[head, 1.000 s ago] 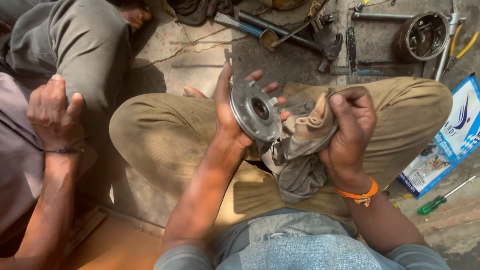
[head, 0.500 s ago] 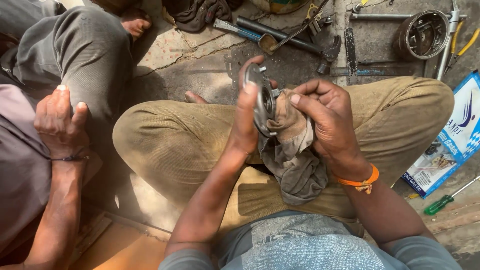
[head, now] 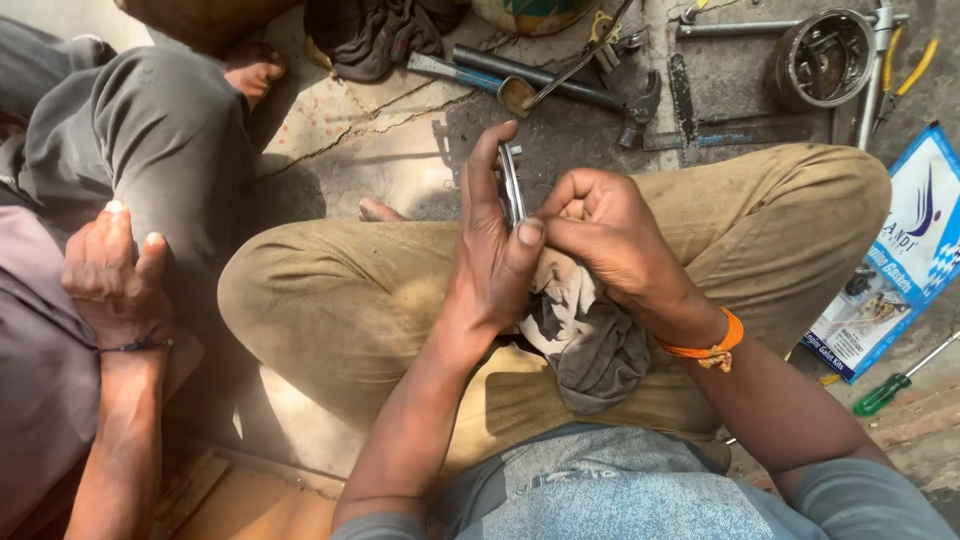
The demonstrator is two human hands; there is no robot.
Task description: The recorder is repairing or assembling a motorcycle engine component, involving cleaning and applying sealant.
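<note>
Cracked concrete floor [head: 350,140], tools scattered at top, several cut off by frame edge. Left hand [head: 490,260] grip clamped on metal disc [head: 511,185], seen edge-on, face hidden. Right hand [head: 610,235] fist closed on grey rag [head: 590,335] pressed against disc, over lap. Rag's upper part hidden inside fist. Another person's hand [head: 110,270] rests at left, body cropped.

A floor-level repair workshop: hammer [head: 632,105], pliers [head: 905,80] and screwdriver [head: 895,385] strewn on cracked concrete.
</note>
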